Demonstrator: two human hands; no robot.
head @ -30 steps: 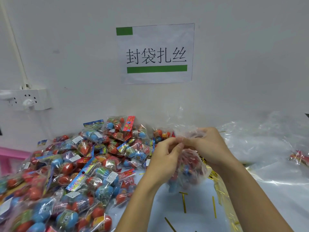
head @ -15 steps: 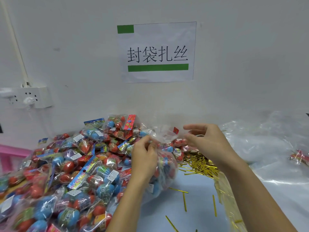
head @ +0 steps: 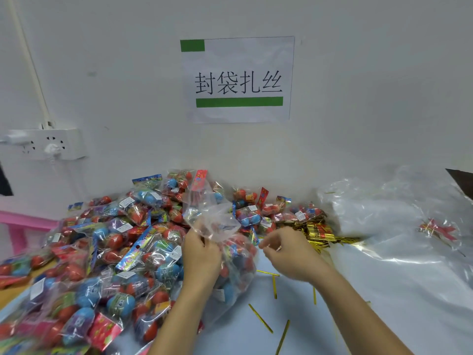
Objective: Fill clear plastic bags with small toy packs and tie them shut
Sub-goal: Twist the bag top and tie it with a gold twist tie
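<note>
The left hand point(head: 202, 254) grips the gathered neck of the filled clear bag point(head: 230, 267), which rests mid-desk against the toy pack pile point(head: 107, 247) covering the desk's left side. The right hand point(head: 289, 254), fingers loosely curled, is beside the gold twist ties point(head: 320, 231); whether it pinches one cannot be told. Bare desk point(head: 230, 336) lies at the near edge

Your left hand point(head: 202, 254) grips a clear bag point(head: 217, 226) of thin, glossy, crinkled plastic film. The toy packs point(head: 107, 247) on the left show the same shiny wrap over smooth plastic eggs. Gold twist ties point(head: 320, 231) gleam like metallic foil. More glossy film sheets point(head: 384, 221) lie right. The far wall point(head: 102, 73) looks matt, its sign point(head: 238, 79) paper.
</note>
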